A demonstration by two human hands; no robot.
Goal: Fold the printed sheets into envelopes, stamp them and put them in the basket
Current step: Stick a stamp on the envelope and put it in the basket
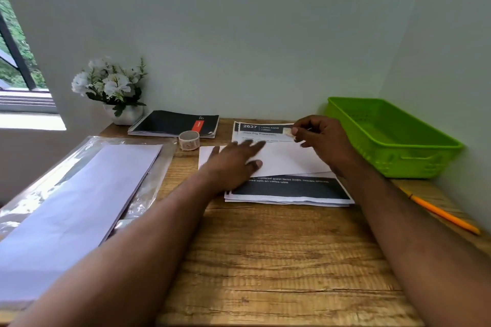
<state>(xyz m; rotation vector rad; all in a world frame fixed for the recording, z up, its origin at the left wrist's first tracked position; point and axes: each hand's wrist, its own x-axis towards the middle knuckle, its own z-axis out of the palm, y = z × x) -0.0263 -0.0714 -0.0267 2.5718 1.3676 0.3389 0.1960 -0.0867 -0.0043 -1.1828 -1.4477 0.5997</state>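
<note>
— What does the head camera show at the desk?

— A person's left hand [233, 164] lies flat, fingers straight, pressing a white envelope [287, 160] onto a stack of printed sheets [289, 191]. The envelope's long axis runs left to right, tilted slightly so its right end sits nearer the viewer.

— And the right hand?

— The right hand [318, 138] hovers over the envelope's far right corner, thumb and forefinger pinching a small pale stamp [288, 132]. The other fingers curl loosely.

— Where does the paperwork lie?

— The sheets sit right of centre on the wooden table [265, 260], long axis pointing away from the viewer, dark printed bands showing at the far and near ends. Their near edges are fanned unevenly.

— What hems it in?

— A green plastic basket [393, 138] stands just to the right, in the far right corner against the walls. A roll of stamps [189, 140] stands just left of the envelope, with a black spiral notebook [174, 123] and a pot of white flowers [111, 87] beyond. A pack of white envelopes in clear wrap [74, 204] fills the left side. An orange pencil [443, 214] lies along the right edge. Bare wood spreads across the near half, between the forearms.
</note>
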